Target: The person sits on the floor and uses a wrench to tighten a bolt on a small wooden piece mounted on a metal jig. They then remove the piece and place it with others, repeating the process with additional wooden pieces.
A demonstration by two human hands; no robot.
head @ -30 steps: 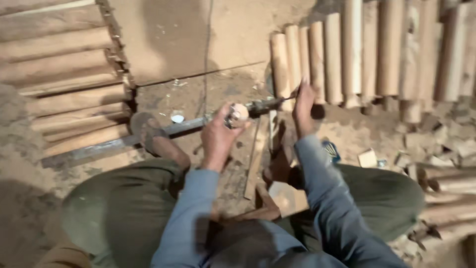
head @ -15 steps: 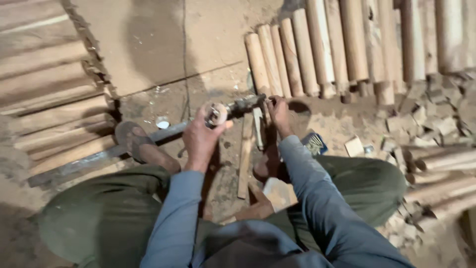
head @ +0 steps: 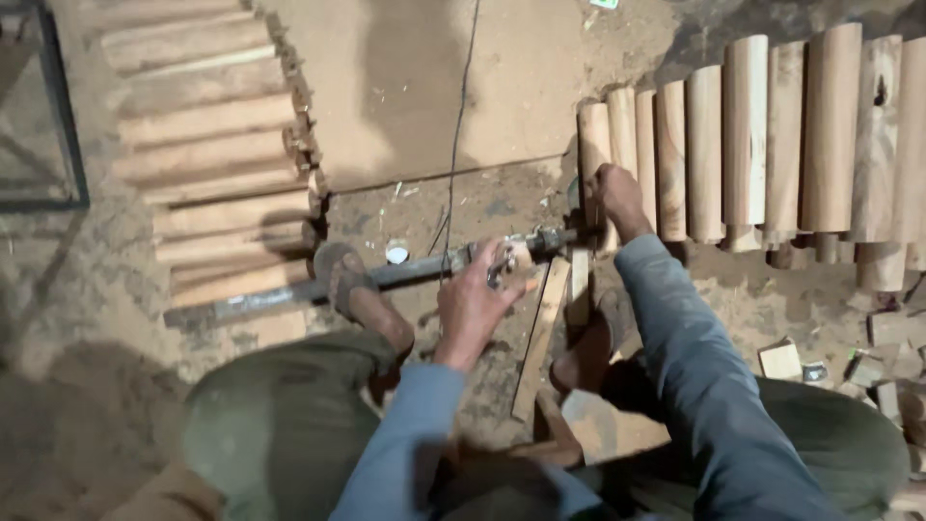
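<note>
A stack of rough wooden billets (head: 207,145) lies at the left on the dusty floor. A long metal bar (head: 289,294) runs across, with a sandalled foot (head: 352,285) planted on it. The left hand (head: 477,299) curls its fingers round a small metal fitting (head: 503,265) on the bar's end. The right hand (head: 615,193) is closed in a fist on the far end, beside a row of round wooden posts (head: 762,135).

Just one cam, strapped to my head, looking steeply down past my knees at the dirt floor (head: 434,87). Pretty close in: my hands sit mid-frame, log rows left (head: 207,145) and far right (head: 772,135).
</note>
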